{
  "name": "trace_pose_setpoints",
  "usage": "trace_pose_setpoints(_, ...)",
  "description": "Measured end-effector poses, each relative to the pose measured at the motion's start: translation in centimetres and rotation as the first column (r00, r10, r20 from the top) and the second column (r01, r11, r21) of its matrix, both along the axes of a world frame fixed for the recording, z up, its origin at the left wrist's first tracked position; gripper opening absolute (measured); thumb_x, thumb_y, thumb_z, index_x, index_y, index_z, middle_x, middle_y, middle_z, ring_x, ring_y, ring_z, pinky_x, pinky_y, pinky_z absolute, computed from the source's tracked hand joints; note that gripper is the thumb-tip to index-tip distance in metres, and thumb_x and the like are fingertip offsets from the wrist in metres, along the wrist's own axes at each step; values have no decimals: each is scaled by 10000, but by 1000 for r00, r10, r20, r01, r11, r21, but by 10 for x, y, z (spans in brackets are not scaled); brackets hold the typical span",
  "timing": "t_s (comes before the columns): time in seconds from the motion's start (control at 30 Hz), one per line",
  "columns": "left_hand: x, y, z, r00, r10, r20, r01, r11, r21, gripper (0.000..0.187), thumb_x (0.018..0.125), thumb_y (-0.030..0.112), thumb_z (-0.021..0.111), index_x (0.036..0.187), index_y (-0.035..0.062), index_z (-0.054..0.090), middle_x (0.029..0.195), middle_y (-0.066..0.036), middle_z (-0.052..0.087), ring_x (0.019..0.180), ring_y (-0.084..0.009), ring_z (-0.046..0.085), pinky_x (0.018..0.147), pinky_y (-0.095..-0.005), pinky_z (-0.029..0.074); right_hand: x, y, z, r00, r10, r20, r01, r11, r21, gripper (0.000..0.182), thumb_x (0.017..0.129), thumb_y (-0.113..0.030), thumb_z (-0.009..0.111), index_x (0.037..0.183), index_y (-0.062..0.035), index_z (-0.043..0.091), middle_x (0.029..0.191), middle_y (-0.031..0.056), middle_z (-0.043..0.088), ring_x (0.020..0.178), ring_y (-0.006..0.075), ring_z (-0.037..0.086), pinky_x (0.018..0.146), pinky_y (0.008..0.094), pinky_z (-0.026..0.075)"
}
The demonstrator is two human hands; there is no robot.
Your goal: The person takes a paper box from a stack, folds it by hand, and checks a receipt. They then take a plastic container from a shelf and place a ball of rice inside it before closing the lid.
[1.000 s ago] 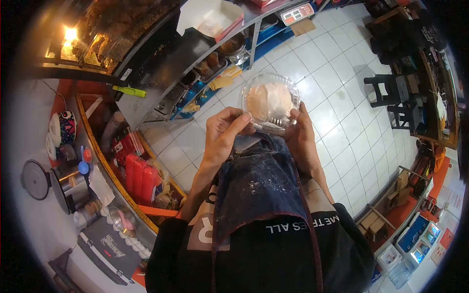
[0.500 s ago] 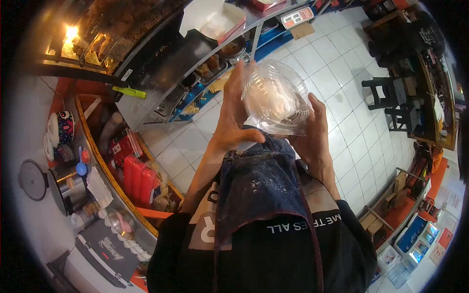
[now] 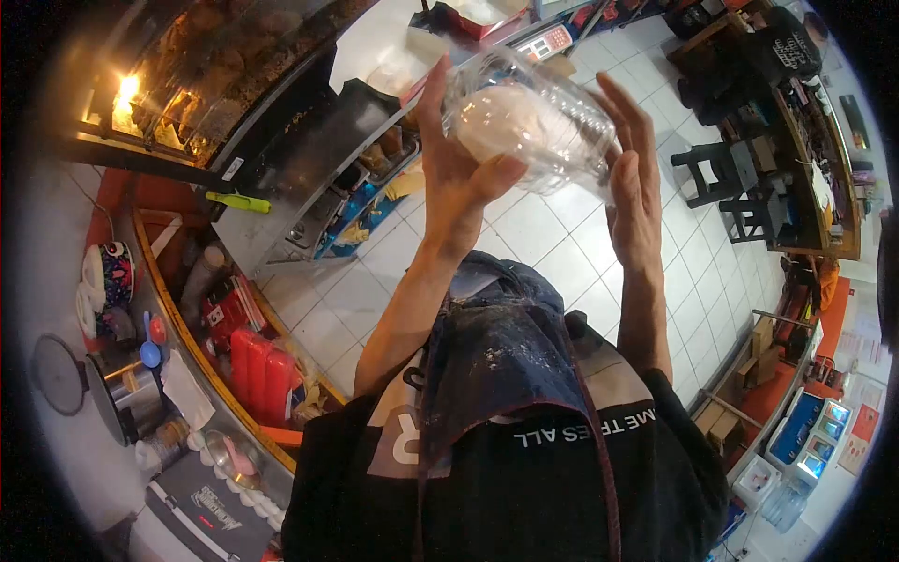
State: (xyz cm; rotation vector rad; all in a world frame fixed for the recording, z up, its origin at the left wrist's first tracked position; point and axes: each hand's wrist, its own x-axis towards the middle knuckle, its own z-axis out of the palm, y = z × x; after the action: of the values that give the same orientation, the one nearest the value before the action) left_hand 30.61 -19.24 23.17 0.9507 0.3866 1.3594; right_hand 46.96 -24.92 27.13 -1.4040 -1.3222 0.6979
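Note:
A clear plastic clamshell container [image 3: 567,140] is held up in front of my chest, tilted, with a pale, rounded lump [image 3: 496,122] inside; I cannot make out what the lump is. My left hand [image 3: 457,178] grips its left side, with the thumb across the near edge. Against the right side, my right hand [image 3: 639,187] has its fingers curved around the rim and the thumb close in. The far side of the container hides part of the fingers' contact. Below the hands hangs a dark apron [image 3: 506,347] with whitish dust on it.
An oven with a flame [image 3: 126,89] stands at upper left, beside a metal counter bearing an open white box [image 3: 375,56]. A digital scale [image 3: 545,42] sits farther along. Black stools [image 3: 716,173] stand at right on the tiled floor; red containers [image 3: 262,375] are on the left shelf.
Both hands have raised the container away from my body, towards the counter, and it has tilted. My right fingers have shifted higher along its right side.

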Motion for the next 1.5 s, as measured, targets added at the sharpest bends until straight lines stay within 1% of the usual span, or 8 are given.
trace_pose_setpoints(0.1,2,2,16,1000,-10,-15,11,996,92,1158,722,287,845,1557,138,57,1398,-228,420,1253,-340,524,1015,-427,521,4,13,7,978,183,99,-206,923,324,818,830,-647,634,1436,-124,466,1446,176,459,1345,391,432,1110,578,351)
trace_pose_setpoints(0.5,-5,-5,33,990,91,-112,-59,964,261,1184,749,276,839,1557,88,-6,1394,-260,418,1237,-357,546,991,-433,535,-5,8,67,870,177,460,-366,857,363,737,713,-380,852,1352,-139,576,1384,181,534,1318,359,489,1100,517,410)
trace_pose_setpoints(0.6,-2,-10,40,975,201,-100,-166,946,278,1191,732,269,852,1556,87,12,1405,-260,394,1264,-362,522,990,-448,533,-6,8,66,814,81,575,-381,822,423,656,787,-318,783,1352,-71,559,1372,226,543,1337,389,470,1103,538,364)
trace_pose_setpoints(0.73,-5,-7,52,940,318,-125,-257,899,355,1228,688,239,883,1555,88,27,1438,-258,348,1293,-375,489,979,-465,541,-22,1,81,785,-50,617,-343,794,502,413,785,-118,757,1190,-85,681,1296,224,597,1227,369,582,1011,505,487)
trace_pose_setpoints(0.8,-8,-5,57,717,649,-255,-364,661,656,1259,649,209,907,1553,84,39,1470,-257,302,1308,-387,468,971,-470,547,-24,3,84,798,-90,596,-310,786,534,487,706,-86,808,1167,-208,710,1332,134,582,1191,306,607,946,417,562)
trace_pose_setpoints(1.03,-1,1,64,786,612,-90,-436,651,621,1283,605,227,941,1545,30,91,1556,-282,150,1382,-403,364,1011,-480,513,-27,4,98,806,-170,566,-248,773,584,454,671,-69,831,1101,-172,724,1280,102,625,1156,266,632,904,369,586)
trace_pose_setpoints(1.4,-7,10,57,671,741,-19,-617,573,539,1204,626,247,937,1504,40,140,1521,-262,206,1373,-394,354,1057,-486,480,-54,34,83,789,-252,560,-282,662,694,314,780,7,723,1077,-87,688,1253,127,624,1217,334,590,1017,407,518)
trace_pose_setpoints(1.5,-22,21,52,618,785,50,-625,451,637,1150,672,245,909,1495,45,131,1519,-278,193,1356,-401,377,1029,-476,508,-66,40,80,836,-257,484,-239,624,744,320,742,61,722,1027,-83,711,1093,93,646,1036,274,622,896,373,528)
